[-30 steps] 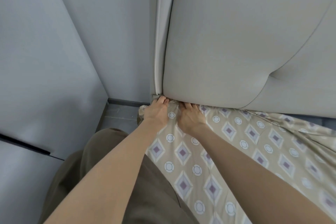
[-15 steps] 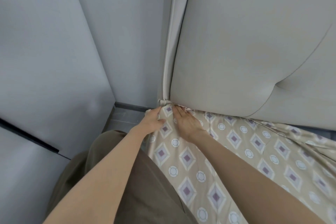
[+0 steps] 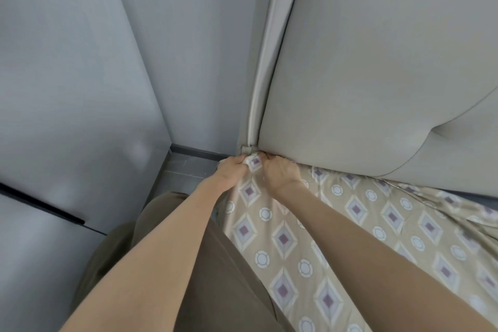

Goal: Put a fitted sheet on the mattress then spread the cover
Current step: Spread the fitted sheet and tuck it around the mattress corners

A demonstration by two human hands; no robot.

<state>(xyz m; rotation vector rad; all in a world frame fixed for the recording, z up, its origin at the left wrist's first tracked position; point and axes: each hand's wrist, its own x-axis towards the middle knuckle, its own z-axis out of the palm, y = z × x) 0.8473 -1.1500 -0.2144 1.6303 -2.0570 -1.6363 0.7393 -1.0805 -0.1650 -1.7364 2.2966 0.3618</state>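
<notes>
Hands: two. Left hand (image 3: pixel 232 170) and right hand (image 3: pixel 280 173), centre frame, side by side, each with fingers curled into the sheet (image 3: pixel 350 226). A small bunched fold shows between them.
Sheet: one, beige with diamonds and rings. Its corner is at the hands and the rest spreads to the lower right, wrinkled along the headboard (image 3: pixel 377 62).
Headboard: one, padded, upper right, lower edge just above the knuckles.
Trousers (image 3: pixel 223 277): brown, lower centre.
Hidden: right fingertips, against the headboard base, and whatever lies under the sheet. The sheet is cut off at the right and bottom edges.
</notes>
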